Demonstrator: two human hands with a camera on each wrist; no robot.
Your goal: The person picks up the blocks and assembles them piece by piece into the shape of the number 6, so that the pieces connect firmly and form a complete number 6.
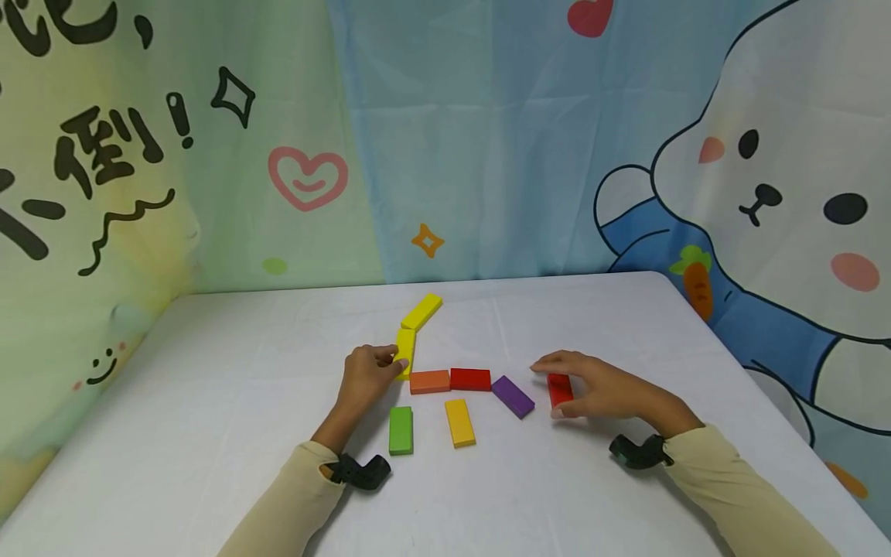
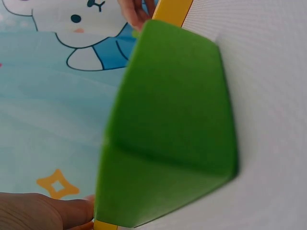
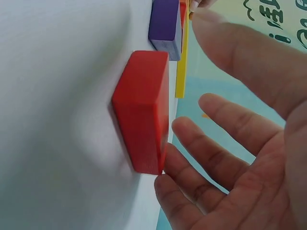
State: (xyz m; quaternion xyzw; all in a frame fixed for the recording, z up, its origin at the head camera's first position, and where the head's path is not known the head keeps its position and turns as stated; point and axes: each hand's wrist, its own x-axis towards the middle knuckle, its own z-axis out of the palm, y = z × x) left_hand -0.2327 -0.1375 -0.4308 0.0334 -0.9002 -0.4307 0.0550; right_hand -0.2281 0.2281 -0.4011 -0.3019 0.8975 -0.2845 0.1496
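Lying out are three yellow blocks (image 1: 407,344), two red blocks (image 1: 470,379), three other blocks (image 1: 401,430).

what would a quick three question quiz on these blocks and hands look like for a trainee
1. True or false: in the head view, the green rectangular block lies left of the amber rectangular block.
2. At which block is the left hand?
a) the amber block
b) the nearer bright yellow rectangular block
c) the green block
3. How many red rectangular blocks lie on the white tabletop?

Key:
1. True.
2. b.
3. Two: one beside the orange rectangular block, the other red block at the right hand.
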